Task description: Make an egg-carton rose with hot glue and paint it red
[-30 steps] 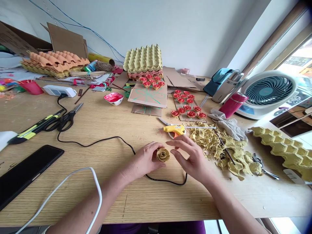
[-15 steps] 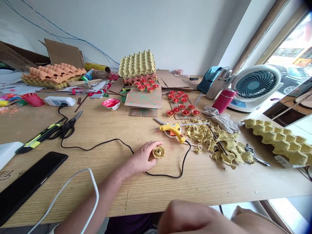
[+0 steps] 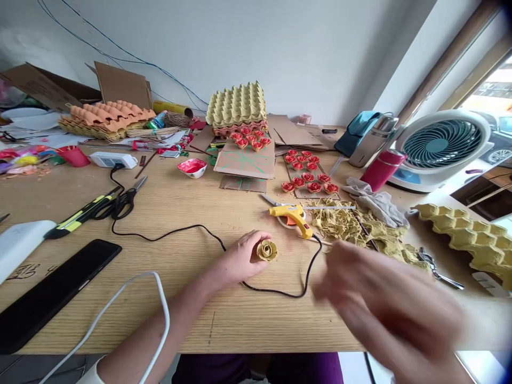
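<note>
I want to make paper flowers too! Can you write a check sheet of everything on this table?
Surface: wooden table, with small scraps scattered on it.
Job's things: tan paper rose, resting on the table.
Clutter: yellow glue gun behind the rose, red roses on cardboard, scrap pile, egg trays, scissors, phone.
Hands: left hand grips the paper rose; right hand is in the air, too blurred to tell whether it is open or shut.
Cables: black cable runs from the glue gun across the table; white cable loops by the left arm.
Surroundings: white fan beside the window; white wall behind.
</note>
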Motion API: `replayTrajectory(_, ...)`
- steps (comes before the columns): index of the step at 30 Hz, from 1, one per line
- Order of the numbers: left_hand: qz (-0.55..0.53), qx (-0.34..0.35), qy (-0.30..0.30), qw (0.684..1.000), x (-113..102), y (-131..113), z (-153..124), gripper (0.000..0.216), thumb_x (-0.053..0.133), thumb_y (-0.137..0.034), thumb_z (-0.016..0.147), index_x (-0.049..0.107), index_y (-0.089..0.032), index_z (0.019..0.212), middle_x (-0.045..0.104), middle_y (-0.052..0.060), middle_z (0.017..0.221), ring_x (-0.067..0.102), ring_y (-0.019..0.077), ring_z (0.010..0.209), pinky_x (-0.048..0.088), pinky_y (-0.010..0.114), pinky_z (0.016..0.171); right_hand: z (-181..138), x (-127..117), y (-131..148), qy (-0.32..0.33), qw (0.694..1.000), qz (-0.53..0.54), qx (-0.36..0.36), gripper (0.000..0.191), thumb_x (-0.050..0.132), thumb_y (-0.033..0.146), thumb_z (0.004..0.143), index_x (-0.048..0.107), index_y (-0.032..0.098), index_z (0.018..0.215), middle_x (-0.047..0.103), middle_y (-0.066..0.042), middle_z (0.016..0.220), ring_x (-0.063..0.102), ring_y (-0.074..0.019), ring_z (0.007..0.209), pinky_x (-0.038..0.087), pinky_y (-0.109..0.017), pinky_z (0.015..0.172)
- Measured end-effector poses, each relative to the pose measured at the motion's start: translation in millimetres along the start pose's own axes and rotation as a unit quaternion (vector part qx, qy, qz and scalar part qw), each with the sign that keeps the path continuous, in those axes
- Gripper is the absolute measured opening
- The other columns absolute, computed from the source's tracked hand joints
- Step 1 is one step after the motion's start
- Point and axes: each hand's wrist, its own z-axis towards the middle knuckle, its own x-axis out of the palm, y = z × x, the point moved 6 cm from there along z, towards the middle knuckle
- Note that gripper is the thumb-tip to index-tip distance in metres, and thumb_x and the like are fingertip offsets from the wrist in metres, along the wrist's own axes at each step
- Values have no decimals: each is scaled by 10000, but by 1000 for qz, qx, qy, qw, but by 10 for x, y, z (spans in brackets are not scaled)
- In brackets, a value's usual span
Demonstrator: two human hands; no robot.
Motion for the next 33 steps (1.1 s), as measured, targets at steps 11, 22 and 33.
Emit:
replayTrajectory(11,2,-6,-23,1000,11,35,32,354,750,-75,710,619,-205,1011,678,21,1000,661,203,904,520,306,794,190,647,-579,117,984,-112,73,184,664,191,955,711,229,1129,667,-80,1014,626,-231,944,516,-391,848)
replayTrajectory(22,10,0,-16,1000,13,46,55,360,793,-75,725,667,-198,1039,707,28,1045,678,213,964,518,300,834,202,687,-590,107,985,-116,66,86,654,192,972,729,215,1009,680,-70,970,629,-210,914,470,-369,849)
replayTrajectory(33,30,-6,-9,999,-7,29,56,294,797,-101,738,672,-197,986,721,30,1006,679,215,924,516,306,810,214,669,-611,108,985,-110,72,123,669,194,964,734,230,1062,691,-65,993,639,-215,928,467,-384,858)
